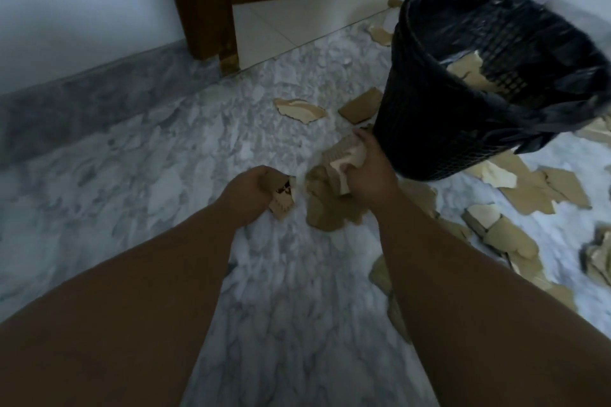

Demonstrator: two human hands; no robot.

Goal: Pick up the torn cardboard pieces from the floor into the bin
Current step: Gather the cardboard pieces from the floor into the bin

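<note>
Beside bin (429, 129): right grip (367, 172) clutches cardboard (344, 155); left grip (251, 188) seemingly pinches scrap (282, 203).

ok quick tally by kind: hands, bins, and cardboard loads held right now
hands: 2 (left hand, right hand)
bins: 1 (bin)
held cardboard loads: 2 (cardboard piece in the left, cardboard bunch in the right)
total: 5
The loose floor pieces overlap and blur, so they are left uncounted.
</note>
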